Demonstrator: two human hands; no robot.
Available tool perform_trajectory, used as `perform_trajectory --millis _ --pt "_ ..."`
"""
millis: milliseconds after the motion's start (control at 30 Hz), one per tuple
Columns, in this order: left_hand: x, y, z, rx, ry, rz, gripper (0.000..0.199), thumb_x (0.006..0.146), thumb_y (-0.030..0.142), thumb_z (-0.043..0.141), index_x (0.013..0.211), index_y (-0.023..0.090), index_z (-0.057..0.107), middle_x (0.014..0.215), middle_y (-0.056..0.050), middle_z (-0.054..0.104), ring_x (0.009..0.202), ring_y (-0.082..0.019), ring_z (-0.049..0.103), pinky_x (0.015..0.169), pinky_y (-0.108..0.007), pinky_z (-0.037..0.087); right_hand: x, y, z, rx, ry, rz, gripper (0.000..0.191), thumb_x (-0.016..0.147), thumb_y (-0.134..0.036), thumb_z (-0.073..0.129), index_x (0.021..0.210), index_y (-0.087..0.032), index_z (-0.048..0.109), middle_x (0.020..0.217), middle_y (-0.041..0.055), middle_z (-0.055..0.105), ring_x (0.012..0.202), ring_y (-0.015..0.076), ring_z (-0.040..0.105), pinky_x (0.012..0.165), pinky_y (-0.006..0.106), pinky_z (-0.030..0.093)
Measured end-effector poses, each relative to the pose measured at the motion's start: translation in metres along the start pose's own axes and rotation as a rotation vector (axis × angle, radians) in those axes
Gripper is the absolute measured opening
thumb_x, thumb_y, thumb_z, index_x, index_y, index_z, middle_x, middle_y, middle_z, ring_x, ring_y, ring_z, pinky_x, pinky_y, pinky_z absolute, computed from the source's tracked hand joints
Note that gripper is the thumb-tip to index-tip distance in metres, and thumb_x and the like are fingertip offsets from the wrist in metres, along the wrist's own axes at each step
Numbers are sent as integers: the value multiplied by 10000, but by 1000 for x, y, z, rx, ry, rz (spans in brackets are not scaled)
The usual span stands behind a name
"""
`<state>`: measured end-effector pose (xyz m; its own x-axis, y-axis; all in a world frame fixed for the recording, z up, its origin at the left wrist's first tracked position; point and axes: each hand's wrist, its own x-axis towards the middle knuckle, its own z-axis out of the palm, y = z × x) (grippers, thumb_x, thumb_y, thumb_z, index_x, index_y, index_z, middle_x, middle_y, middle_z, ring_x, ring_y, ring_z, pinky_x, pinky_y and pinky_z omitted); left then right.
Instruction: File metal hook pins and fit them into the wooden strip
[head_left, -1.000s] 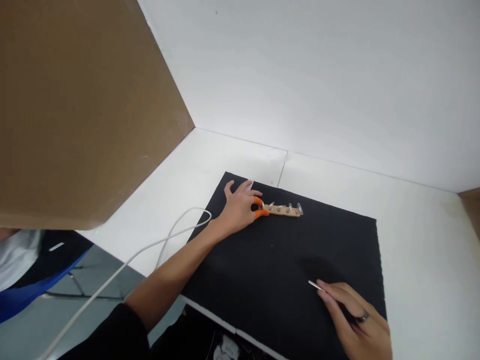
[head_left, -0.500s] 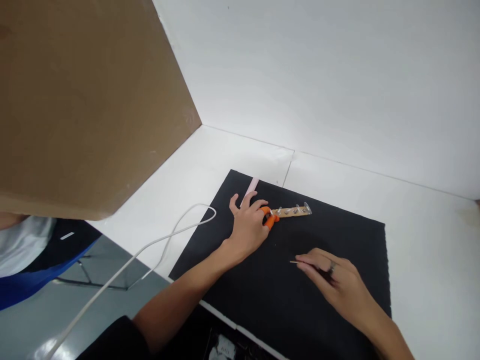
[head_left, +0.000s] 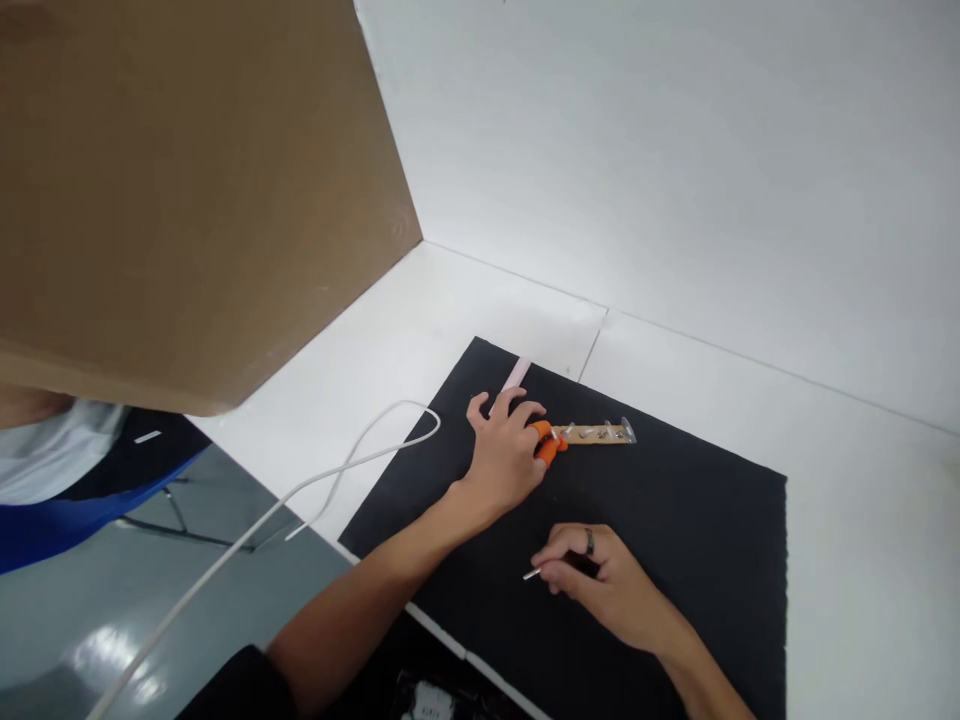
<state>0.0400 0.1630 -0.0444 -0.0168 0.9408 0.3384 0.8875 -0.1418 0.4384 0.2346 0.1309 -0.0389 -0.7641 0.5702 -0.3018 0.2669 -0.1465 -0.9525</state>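
Note:
My left hand (head_left: 508, 455) rests on the black mat (head_left: 697, 540), its thumb and index finger covered in orange caps like finger cots. Those two fingertips close on the near end of a tan strip (head_left: 592, 434) that carries several clear, shiny pieces, the tallest at its far end. The other left fingers are spread, and a pale pink flat bar (head_left: 516, 375) lies partly under them. Closer to me, my right hand (head_left: 604, 580) pinches a thin little stick (head_left: 531, 574) with a pale tip; the rest of it is hidden in the fingers. The stick is apart from the strip.
A brown board (head_left: 195, 200) stands at the left, and a white wall (head_left: 675, 170) rises behind the white table (head_left: 870, 520). A white cable (head_left: 300, 490) loops over the table's left edge. Part of a person in a white sleeve (head_left: 56, 455) shows at far left.
My right hand has moved left and toward me, turning the stick so its pale tip points down-left. My left hand keeps its hold on the strip. The whole view has shifted slightly.

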Motion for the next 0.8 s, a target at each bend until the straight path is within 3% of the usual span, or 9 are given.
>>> perform_trajectory --millis 267,367,500,567,667,800 --pt "-2 2 -5 -8 60 112 105 914 102 736 895 202 759 1181 -35 836 1305 -337 661 1138 -581 223 1 3 -4 82 8 20 508 979 -671 643 911 -188 785 752 3 677 593 75 546 581 228 451" --pt "-4 18 -12 -52 102 140 130 940 83 705 966 199 759 1177 -29 842 1275 -314 688 1136 -562 225 0 3 -6 126 -14 34 476 963 -647 664 888 -197 797 724 14 693 609 94 570 581 233 448" --pt "2 47 -11 -219 87 197 47 965 238 740 918 248 744 1063 29 867 1147 -240 748 1126 -514 332 -5 3 -15 212 -67 91 445 928 -634 686 869 -201 769 758 27 724 679 139 644 657 268 530" --pt "11 56 -5 -457 48 239 49 942 225 748 899 246 742 1035 13 872 1141 -247 756 1090 -495 416 -8 2 -24 232 -161 131 359 935 -565 695 914 -216 781 810 28 753 726 150 679 704 273 553" --pt "22 61 8 -660 -10 295 71 908 176 726 895 244 742 1014 -26 870 1125 -267 766 1029 -477 536 -13 -3 -38 214 -364 172 226 882 -459 777 926 -240 808 792 -3 756 677 114 649 642 215 492" --pt "17 64 28 -808 -69 359 135 889 108 705 953 214 761 1009 -54 862 1104 -248 764 965 -417 635 -15 -5 -49 189 -549 184 268 893 -483 723 852 -222 769 691 -42 649 606 71 528 560 167 384"
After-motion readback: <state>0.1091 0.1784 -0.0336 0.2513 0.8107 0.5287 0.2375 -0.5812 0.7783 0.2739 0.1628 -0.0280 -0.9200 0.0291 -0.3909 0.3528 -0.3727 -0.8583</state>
